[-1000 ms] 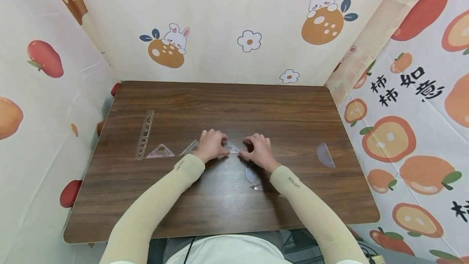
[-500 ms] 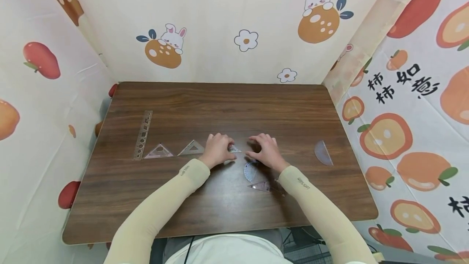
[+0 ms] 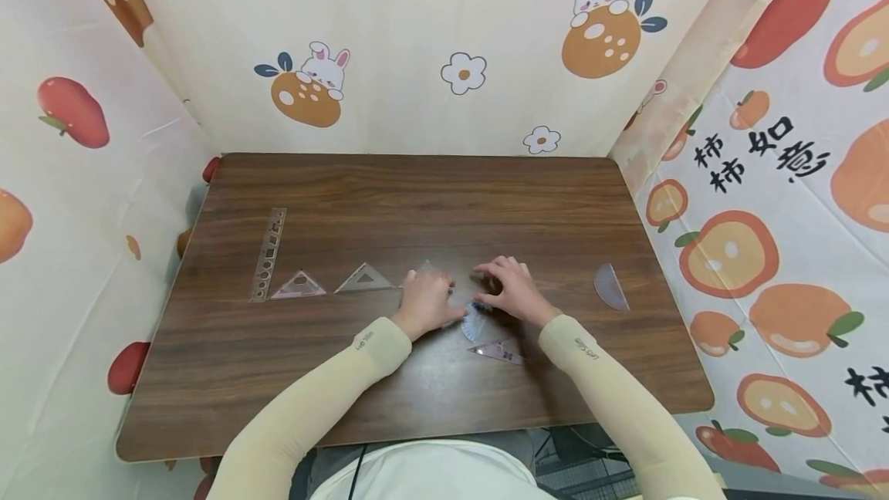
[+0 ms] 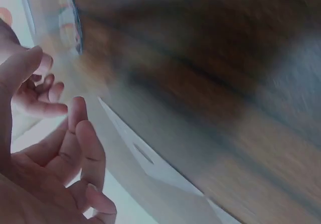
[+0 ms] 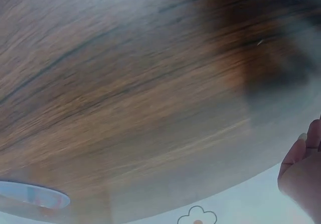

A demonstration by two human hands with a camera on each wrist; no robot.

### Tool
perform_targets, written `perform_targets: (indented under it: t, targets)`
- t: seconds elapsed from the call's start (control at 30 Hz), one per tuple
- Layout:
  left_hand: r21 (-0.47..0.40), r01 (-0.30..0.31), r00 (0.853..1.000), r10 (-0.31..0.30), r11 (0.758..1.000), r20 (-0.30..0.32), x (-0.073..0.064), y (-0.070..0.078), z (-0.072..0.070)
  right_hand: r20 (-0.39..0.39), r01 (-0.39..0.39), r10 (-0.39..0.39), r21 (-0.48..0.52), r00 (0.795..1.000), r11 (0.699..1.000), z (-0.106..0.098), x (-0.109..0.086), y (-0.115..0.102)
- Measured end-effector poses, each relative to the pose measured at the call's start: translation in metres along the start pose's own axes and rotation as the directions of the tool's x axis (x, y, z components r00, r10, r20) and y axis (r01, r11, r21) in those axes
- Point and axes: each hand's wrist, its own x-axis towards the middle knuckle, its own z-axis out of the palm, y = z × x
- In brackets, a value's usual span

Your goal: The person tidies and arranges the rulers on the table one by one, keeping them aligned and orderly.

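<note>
Protractor (image 3: 474, 325), small and clear, on desk (image 3: 361, 199) between left grip (image 3: 429, 303) and right grip (image 3: 512, 292). Both moderately wide, nothing visibly held; contact unclear. Judged light, stiff, slick, possibly brittle; lies flat, so pinch opposite edges, avoid bending.

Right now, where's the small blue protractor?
In the head view, the blue protractor lies right of centre, beyond the purplish triangle, near the right hand.
</note>
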Motion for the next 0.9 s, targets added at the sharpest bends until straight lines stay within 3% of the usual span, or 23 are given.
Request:
perform_targets:
  t: [0.2,0.43,0.9]
  targets:
    - [0.116,0.006,1.0,-0.003,0.993,-0.025,-0.008,0.014,0.011,0.053,0.008,-0.009,0.024,0.999,1.0,-0.004,-0.007,0.005]
    - [0.165,-0.007,0.998,0.017,0.986,-0.055,-0.015,0.023,0.025,0.14,0.001,0.0,-0.002,0.99,1.0,-0.005,-0.014,0.009]
    - [0.275,-0.044,0.999,0.047,0.96,-0.007,-0.019,0.031,0.034,0.196,0.0,0.003,-0.014,0.981,1.0,0.0,-0.022,0.011]
